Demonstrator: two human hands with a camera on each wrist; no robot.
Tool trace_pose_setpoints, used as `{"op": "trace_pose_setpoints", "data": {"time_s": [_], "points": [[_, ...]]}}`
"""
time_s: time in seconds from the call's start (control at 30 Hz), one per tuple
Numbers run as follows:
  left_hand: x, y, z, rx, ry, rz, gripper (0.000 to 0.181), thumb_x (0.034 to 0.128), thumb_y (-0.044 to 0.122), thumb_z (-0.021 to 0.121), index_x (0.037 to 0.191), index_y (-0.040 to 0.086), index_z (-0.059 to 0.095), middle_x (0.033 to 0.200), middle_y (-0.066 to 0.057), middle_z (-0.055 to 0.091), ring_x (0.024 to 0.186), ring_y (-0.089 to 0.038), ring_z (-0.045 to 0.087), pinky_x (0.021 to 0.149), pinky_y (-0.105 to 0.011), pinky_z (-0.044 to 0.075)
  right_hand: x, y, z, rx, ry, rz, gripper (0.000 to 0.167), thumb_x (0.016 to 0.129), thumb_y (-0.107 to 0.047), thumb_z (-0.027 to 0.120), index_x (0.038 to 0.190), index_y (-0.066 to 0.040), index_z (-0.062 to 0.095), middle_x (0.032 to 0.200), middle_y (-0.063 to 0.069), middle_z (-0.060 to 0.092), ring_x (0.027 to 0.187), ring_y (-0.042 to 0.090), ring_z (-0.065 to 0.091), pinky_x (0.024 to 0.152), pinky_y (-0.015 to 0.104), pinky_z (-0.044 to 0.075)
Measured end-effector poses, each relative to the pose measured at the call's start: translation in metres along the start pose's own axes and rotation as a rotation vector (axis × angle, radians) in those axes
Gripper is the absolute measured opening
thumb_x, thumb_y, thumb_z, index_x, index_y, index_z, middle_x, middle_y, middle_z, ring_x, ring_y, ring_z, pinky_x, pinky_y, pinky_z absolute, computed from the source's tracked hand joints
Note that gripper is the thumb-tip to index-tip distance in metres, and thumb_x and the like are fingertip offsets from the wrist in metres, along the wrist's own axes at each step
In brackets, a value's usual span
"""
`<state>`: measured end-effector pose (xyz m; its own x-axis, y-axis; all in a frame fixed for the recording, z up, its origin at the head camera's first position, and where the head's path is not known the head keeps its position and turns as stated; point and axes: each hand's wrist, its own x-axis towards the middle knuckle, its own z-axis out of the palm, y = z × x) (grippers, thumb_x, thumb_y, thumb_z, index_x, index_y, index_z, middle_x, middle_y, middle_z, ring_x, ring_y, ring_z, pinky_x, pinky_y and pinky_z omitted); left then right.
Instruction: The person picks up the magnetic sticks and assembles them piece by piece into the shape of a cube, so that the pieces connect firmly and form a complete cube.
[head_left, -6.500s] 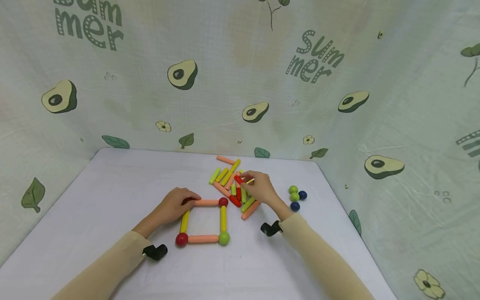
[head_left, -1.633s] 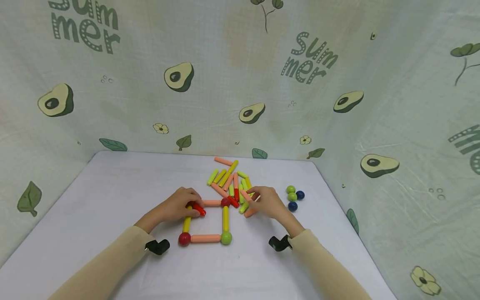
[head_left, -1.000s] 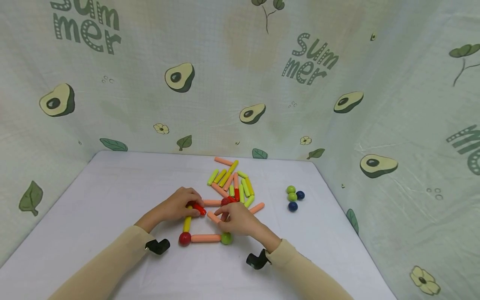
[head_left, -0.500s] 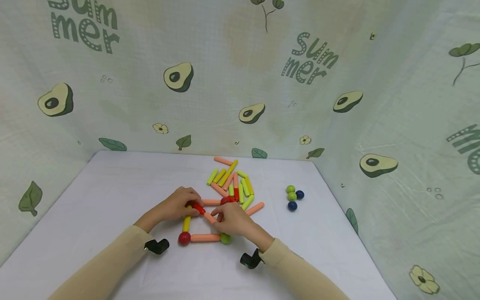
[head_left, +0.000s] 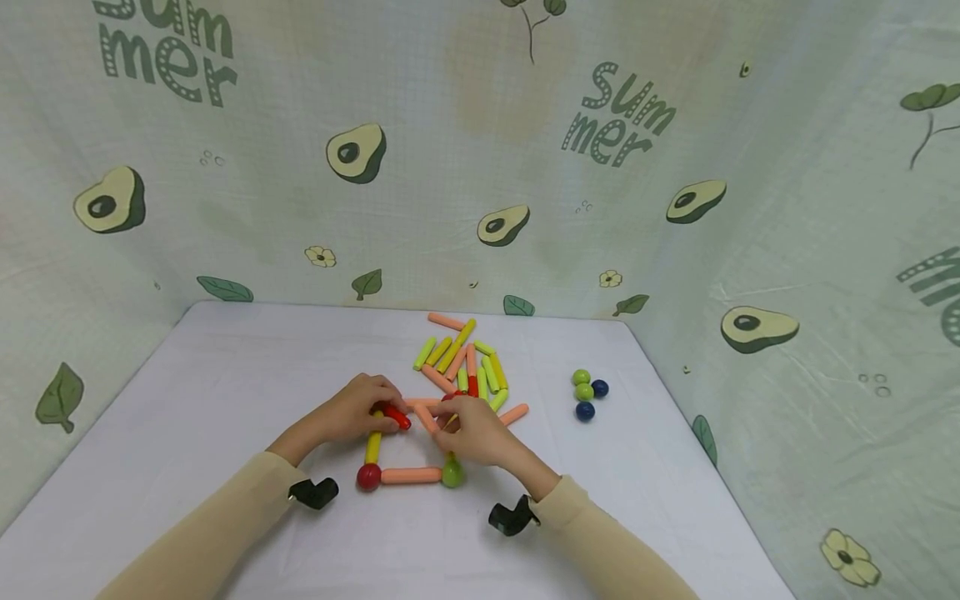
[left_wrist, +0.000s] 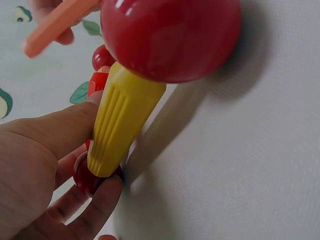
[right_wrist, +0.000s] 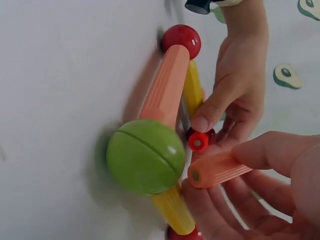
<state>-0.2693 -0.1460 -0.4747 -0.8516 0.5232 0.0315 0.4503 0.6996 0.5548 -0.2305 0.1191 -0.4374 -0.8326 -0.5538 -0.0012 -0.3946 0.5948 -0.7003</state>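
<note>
- Left hand [head_left: 352, 408] curled in a grip, beyond and left of the green ball [head_left: 452, 474].
- Right hand [head_left: 477, 433] pinching, just beyond the ball.
- Beige-sleeved forearms [head_left: 217, 517] slant inward from either side of the ball.

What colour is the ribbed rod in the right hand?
Salmon pink; the right wrist view shows the ribbed rod best.

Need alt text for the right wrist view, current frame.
The right hand pinches a salmon rod; in frame, a large green ball sits to its left. Farther off, the left hand holds a red rod seen end-on. A second salmon rod runs from the green ball to a red ball near the top.
</note>
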Motion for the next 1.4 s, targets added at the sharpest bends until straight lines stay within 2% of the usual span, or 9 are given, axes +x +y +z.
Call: {"op": "trace_pose_setpoints", "data": {"time_s": [0.13,0.3,0.47,0.63,0.77,0.87,1.03,1.17,1.4], "points": [[0.001,0.001,0.0,-0.004,-0.002,-0.003,0.017,0.0913,0.025,0.086,0.105,0.03,0.078,0.121,0.001,0.067,0.115,-0.024,0.051,0.092,-0.039,0.046,-0.002,0.004,-0.001,0.06,0.047,-0.008,0.027,0.093,-0.009,0.078,0.12,-0.012,0.074,0.1,-0.005,0.073,0.09,0.011,0.067,0.079,0.023,0.056],[0.001,0.0,0.0,0.0,-0.004,0.001,0.016,0.0922,0.026,0.085,0.105,0.031,0.077,0.121,0.002,0.067,0.115,-0.024,0.051,0.092,-0.039,0.045,-0.006,0.012,-0.001,0.078,0.077,-0.014,0.022,0.093,-0.012,0.08,0.11,-0.017,0.069,0.097,-0.008,0.071,0.091,0.009,0.069,0.083,0.025,0.058],[0.002,0.0,-0.001,-0.001,-0.008,0.008,0.015,0.0925,0.025,0.085,0.105,0.031,0.078,0.121,0.002,0.067,0.115,-0.024,0.051,0.091,-0.039,0.045,-0.013,0.022,-0.005,0.034,0.094,-0.051,0.022,0.091,-0.012,0.084,0.102,-0.016,0.065,0.092,-0.008,0.07,0.085,0.007,0.067,0.077,0.023,0.057],[0.001,0.001,-0.002,0.004,-0.011,0.002,0.016,0.0923,0.025,0.085,0.105,0.031,0.078,0.121,0.001,0.067,0.115,-0.024,0.051,0.091,-0.038,0.046,-0.019,0.028,-0.01,-0.033,0.095,-0.044,0.022,0.09,-0.015,0.086,0.094,-0.015,0.065,0.076,-0.007,0.06,0.069,0.007,0.054,0.061,0.02,0.045],[0.0,0.002,-0.002,0.0,-0.01,0.003,0.015,0.0925,0.025,0.085,0.105,0.03,0.078,0.121,0.001,0.067,0.115,-0.024,0.051,0.091,-0.039,0.046,-0.022,0.031,-0.01,-0.082,0.077,-0.03,0.022,0.09,-0.014,0.087,0.092,-0.014,0.065,0.07,-0.007,0.055,0.064,0.007,0.049,0.058,0.02,0.04],[-0.001,0.002,-0.003,-0.002,-0.01,0.002,0.015,0.0925,0.025,0.085,0.105,0.03,0.078,0.121,0.001,0.067,0.114,-0.025,0.051,0.091,-0.039,0.047,-0.023,0.032,-0.01,-0.114,0.077,-0.025,0.02,0.091,-0.013,0.085,0.092,-0.014,0.065,0.072,-0.008,0.058,0.065,0.006,0.051,0.058,0.02,0.043],[-0.002,0.001,-0.002,0.001,-0.014,-0.01,0.016,0.0925,0.025,0.085,0.105,0.03,0.078,0.121,0.0,0.067,0.115,-0.025,0.051,0.091,-0.039,0.046,-0.023,0.033,-0.011,-0.145,0.089,-0.018,0.021,0.094,-0.028,0.084,0.087,-0.018,0.068,0.072,-0.01,0.061,0.065,0.007,0.055,0.06,0.022,0.047],[-0.001,0.0,-0.001,0.0,-0.014,-0.008,0.016,0.0923,0.025,0.085,0.105,0.031,0.078,0.122,0.0,0.067,0.116,-0.025,0.051,0.092,-0.039,0.046,-0.021,0.031,-0.013,-0.165,0.085,-0.022,0.021,0.094,-0.037,0.083,0.091,-0.018,0.075,0.068,-0.009,0.06,0.062,0.007,0.053,0.057,0.021,0.044],[0.0,-0.001,0.0,0.009,-0.013,-0.004,0.017,0.0917,0.024,0.086,0.105,0.031,0.077,0.122,0.0,0.067,0.115,-0.024,0.051,0.091,-0.039,0.047,-0.013,0.021,-0.008,-0.243,0.087,-0.047,0.015,0.093,-0.024,0.085,0.102,-0.013,0.084,0.086,-0.007,0.069,0.074,0.008,0.054,0.064,0.022,0.045]]}}
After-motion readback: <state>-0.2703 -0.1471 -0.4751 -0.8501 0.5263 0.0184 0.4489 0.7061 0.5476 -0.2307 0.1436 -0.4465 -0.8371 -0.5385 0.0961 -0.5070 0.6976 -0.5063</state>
